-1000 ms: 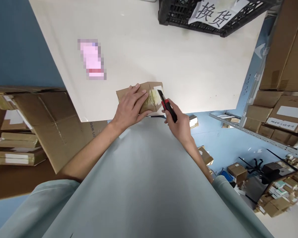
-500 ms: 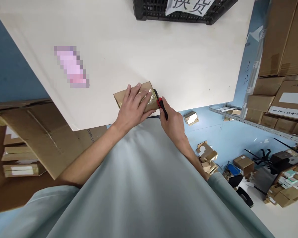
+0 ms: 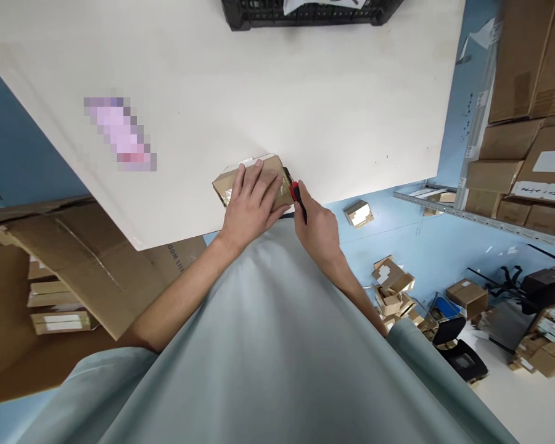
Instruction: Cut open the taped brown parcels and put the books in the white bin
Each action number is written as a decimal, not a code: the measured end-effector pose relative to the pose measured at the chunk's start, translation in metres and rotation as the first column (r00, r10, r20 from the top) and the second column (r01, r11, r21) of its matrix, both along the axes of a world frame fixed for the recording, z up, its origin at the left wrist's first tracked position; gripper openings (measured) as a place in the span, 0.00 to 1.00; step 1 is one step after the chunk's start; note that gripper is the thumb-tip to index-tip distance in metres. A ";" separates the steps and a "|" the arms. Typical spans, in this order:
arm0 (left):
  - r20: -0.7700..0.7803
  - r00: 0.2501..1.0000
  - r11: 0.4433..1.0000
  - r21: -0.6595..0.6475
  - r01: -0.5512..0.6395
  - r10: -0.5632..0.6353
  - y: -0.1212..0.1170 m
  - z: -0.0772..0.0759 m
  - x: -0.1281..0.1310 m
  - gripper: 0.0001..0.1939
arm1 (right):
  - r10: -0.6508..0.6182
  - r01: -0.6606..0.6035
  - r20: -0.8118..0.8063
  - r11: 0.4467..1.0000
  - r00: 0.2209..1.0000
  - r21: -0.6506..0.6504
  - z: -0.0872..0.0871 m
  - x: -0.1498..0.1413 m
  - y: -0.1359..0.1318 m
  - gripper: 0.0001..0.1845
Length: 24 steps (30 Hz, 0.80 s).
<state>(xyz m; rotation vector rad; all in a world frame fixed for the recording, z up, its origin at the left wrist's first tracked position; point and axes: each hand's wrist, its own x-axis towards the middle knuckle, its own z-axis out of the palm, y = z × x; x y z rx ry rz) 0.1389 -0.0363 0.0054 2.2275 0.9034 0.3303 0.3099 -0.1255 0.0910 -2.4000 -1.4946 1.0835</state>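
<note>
A small cardboard box (image 3: 276,164), partly wrapped in shiny clear tape, rests at the front edge of the white table (image 3: 333,117). Over its top lies my left hand (image 3: 254,197), the fingers spread across it and the thumb along its near side, holding it down. Gripped in my right hand (image 3: 317,225) is a red and black utility knife (image 3: 295,190). Its dark tip touches or lies right against the box's right end; my fingers hide the rear of the handle.
A black plastic crate (image 3: 305,15) stands at the table's far side. A pixelated pink item (image 3: 120,132) lies to the left. Below the table's left edge is a large open carton (image 3: 87,253) with packages inside. Boxes (image 3: 509,179) fill a rack at right; more (image 3: 393,277) lie on the floor.
The box has been tilted, its labelled face turning away from me, while my left hand stays on it. The knife has come down from above the label to the box's right end. The view has shifted.
</note>
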 end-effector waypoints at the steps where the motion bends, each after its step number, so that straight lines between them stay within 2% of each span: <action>1: 0.000 1.000 1.000 0.002 -0.001 0.001 0.000 0.000 0.000 0.35 | 0.004 -0.004 0.006 1.000 1.000 -0.015 0.000 0.000 -0.001 0.32; 6: 0.004 1.000 1.000 0.011 -0.006 0.006 -0.001 -0.001 0.000 0.36 | 0.024 -0.023 0.016 0.998 1.000 -0.061 -0.003 0.002 -0.002 0.32; 14: -0.021 1.000 0.999 0.054 0.007 -0.006 -0.003 -0.004 -0.003 0.37 | 0.021 -0.021 0.025 0.999 0.999 -0.026 -0.005 -0.008 -0.001 0.34; 18: -0.018 1.000 0.995 0.100 0.006 -0.005 -0.002 -0.005 -0.004 0.37 | 0.036 -0.027 0.083 0.994 0.996 -0.110 0.000 -0.019 0.004 0.35; 24: -0.020 1.000 0.991 0.133 -0.007 0.009 -0.002 -0.005 -0.004 0.37 | 0.089 -0.070 0.105 0.982 0.990 -0.174 0.013 -0.016 -0.001 0.36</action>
